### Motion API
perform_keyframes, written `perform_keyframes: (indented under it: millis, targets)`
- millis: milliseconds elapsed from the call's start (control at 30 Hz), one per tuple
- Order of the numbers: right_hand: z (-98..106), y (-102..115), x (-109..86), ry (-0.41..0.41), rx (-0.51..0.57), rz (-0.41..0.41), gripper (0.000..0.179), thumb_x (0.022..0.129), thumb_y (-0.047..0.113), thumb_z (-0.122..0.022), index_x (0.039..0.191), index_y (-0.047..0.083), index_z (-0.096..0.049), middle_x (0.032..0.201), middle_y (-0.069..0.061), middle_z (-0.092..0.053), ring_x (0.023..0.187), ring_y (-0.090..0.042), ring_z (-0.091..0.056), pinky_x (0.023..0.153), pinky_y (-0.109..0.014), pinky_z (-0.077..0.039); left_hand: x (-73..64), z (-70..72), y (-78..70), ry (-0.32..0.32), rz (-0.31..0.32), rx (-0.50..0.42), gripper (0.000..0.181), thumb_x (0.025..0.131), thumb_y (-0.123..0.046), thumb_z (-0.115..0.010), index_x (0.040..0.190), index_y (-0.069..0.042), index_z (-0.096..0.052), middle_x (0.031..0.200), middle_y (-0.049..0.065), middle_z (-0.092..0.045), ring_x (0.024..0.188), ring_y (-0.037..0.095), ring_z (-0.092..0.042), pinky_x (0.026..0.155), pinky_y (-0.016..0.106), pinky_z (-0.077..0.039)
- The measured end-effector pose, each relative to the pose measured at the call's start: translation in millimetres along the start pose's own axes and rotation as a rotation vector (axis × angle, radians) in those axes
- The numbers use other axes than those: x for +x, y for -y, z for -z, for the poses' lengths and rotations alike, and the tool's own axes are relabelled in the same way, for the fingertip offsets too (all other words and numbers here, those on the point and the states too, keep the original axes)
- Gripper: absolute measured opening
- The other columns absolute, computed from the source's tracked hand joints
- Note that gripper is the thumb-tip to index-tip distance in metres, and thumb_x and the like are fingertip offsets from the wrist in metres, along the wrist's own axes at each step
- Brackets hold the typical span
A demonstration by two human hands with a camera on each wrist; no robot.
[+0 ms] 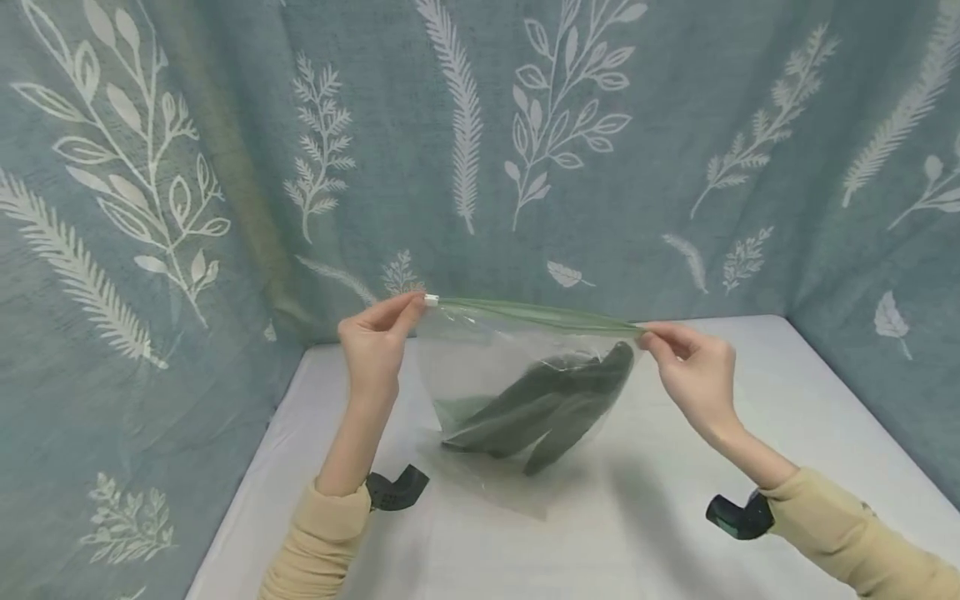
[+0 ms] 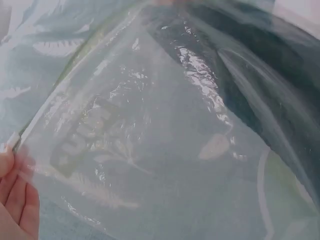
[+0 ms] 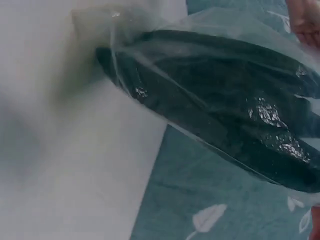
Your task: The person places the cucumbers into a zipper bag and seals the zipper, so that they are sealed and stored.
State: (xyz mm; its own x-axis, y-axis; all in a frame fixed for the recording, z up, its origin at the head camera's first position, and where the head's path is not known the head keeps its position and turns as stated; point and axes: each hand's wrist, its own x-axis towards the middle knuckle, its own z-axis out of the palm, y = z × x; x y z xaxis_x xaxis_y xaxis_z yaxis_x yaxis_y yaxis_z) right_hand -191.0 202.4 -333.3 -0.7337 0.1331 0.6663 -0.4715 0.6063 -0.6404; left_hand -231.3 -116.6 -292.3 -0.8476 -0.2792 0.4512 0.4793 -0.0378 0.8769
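A clear slider zip bag (image 1: 465, 358) with a green top strip (image 1: 540, 313) hangs stretched between the two hands above the table. My left hand (image 1: 378, 342) pinches its upper left corner, right at the white slider (image 1: 431, 300). At the opposite end of the strip, my right hand (image 1: 693, 367) pinches the upper right corner between thumb and fingers. Inside the bag lie long, dark green shapes (image 1: 547, 400) with rounded ends, slanting down to the left; their kind I cannot tell. The right wrist view shows these dark shapes (image 3: 215, 95) close up through the shiny plastic.
Below the bag is a table (image 1: 480, 558) with a white cover. Blue-green curtains (image 1: 375, 125) with white leaf prints stand behind it and along both sides. A black device (image 1: 397, 487) is on the left wrist, and another black device (image 1: 741, 515) on the right.
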Motion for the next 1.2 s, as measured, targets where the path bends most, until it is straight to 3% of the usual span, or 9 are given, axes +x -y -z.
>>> perform_keyframes:
  millis: [167, 367, 500, 567, 667, 733, 833, 1000, 1200]
  targets:
    - [3.3, -7.0, -2.3, -0.029, 0.038, -0.043, 0.014, 0.089, 0.003, -0.065, 0.1, 0.0, -0.072, 0.09, -0.02, -0.072, 0.078, 0.022, -0.055, 0.071, 0.0, -0.045, -11.4, -9.5, -2.6, 0.046, -0.086, -0.006, 0.019, 0.08, 0.0, -0.073, 0.094, 0.013, -0.069, 0.073, -0.017, -0.072, 0.069, 0.003, -0.07, 0.071, 0.02, -0.058]
    - [1.7, -12.9, -10.7, -0.027, 0.047, -0.04, 0.016, 0.09, 0.007, -0.064, 0.103, 0.0, -0.071, 0.095, -0.019, -0.072, 0.083, 0.015, -0.058, 0.075, -0.001, -0.046, -17.5, -12.0, -0.5, 0.04, -0.1, -0.013, 0.02, 0.08, 0.001, -0.073, 0.093, 0.015, -0.068, 0.072, -0.02, -0.071, 0.07, 0.003, -0.07, 0.076, 0.021, -0.058]
    - [-3.7, -10.3, -11.4, -0.091, 0.003, 0.076, 0.02, 0.089, 0.004, -0.064, 0.108, -0.001, -0.069, 0.101, -0.019, -0.071, 0.089, -0.01, -0.067, 0.082, -0.003, -0.044, -23.9, -10.6, 0.7, 0.037, -0.104, -0.014, 0.021, 0.08, -0.002, -0.074, 0.092, 0.014, -0.069, 0.074, -0.016, -0.073, 0.07, 0.004, -0.07, 0.073, 0.019, -0.058]
    - [-10.3, -2.8, -8.3, -0.131, -0.001, 0.177, 0.025, 0.086, 0.001, -0.065, 0.111, -0.001, -0.067, 0.105, -0.019, -0.07, 0.095, -0.025, -0.066, 0.089, -0.007, -0.043, -26.7, -10.6, 0.8, 0.041, -0.115, -0.015, 0.02, 0.08, -0.003, -0.074, 0.091, 0.013, -0.07, 0.075, -0.015, -0.073, 0.069, 0.004, -0.07, 0.071, 0.018, -0.057]
    - [-25.5, 20.0, -0.8, -0.142, 0.034, 0.349, 0.033, 0.082, 0.001, -0.069, 0.115, -0.002, -0.065, 0.111, -0.02, -0.068, 0.104, -0.034, -0.064, 0.099, -0.02, -0.046, -30.1, -10.8, 1.9, 0.049, -0.133, -0.017, 0.017, 0.08, -0.002, -0.074, 0.089, 0.012, -0.071, 0.075, -0.015, -0.073, 0.068, 0.003, -0.069, 0.066, 0.016, -0.055]
    - [-38.4, 40.6, 5.0, -0.085, 0.091, 0.44, 0.036, 0.081, 0.002, -0.071, 0.117, -0.001, -0.064, 0.113, -0.019, -0.068, 0.108, -0.033, -0.063, 0.1, -0.029, -0.048, -32.0, -11.6, 2.6, 0.061, -0.15, -0.027, 0.013, 0.079, 0.001, -0.073, 0.088, 0.01, -0.072, 0.075, -0.017, -0.072, 0.068, 0.003, -0.069, 0.065, 0.015, -0.054]
    - [-58.6, 73.1, 15.4, 0.081, 0.194, 0.511, 0.039, 0.081, 0.005, -0.073, 0.119, 0.0, -0.064, 0.117, -0.017, -0.067, 0.111, -0.03, -0.063, 0.097, -0.036, -0.052, -33.7, -13.6, 4.5, 0.089, -0.185, -0.051, 0.009, 0.079, 0.003, -0.073, 0.087, 0.006, -0.073, 0.077, -0.017, -0.073, 0.07, 0.002, -0.069, 0.066, 0.015, -0.055]
    - [-85.8, 102.2, 31.7, 0.325, 0.297, 0.427, 0.033, 0.083, 0.007, -0.071, 0.115, -0.001, -0.066, 0.113, -0.015, -0.069, 0.106, -0.023, -0.067, 0.089, -0.025, -0.056, -35.3, -20.2, 8.1, 0.151, -0.254, -0.095, 0.011, 0.08, 0.0, -0.073, 0.088, 0.007, -0.073, 0.081, -0.016, -0.073, 0.076, 0.004, -0.07, 0.073, 0.018, -0.058]
    - [-90.8, 103.2, 32.7, 0.336, 0.301, 0.357, 0.022, 0.081, 0.006, -0.072, 0.102, -0.004, -0.071, 0.097, -0.017, -0.073, 0.086, -0.021, -0.072, 0.075, -0.021, -0.059, -36.1, -29.1, 9.2, 0.176, -0.273, -0.119, 0.018, 0.08, 0.009, -0.069, 0.09, 0.022, -0.064, 0.084, -0.016, -0.072, 0.079, 0.003, -0.071, 0.074, 0.022, -0.059]
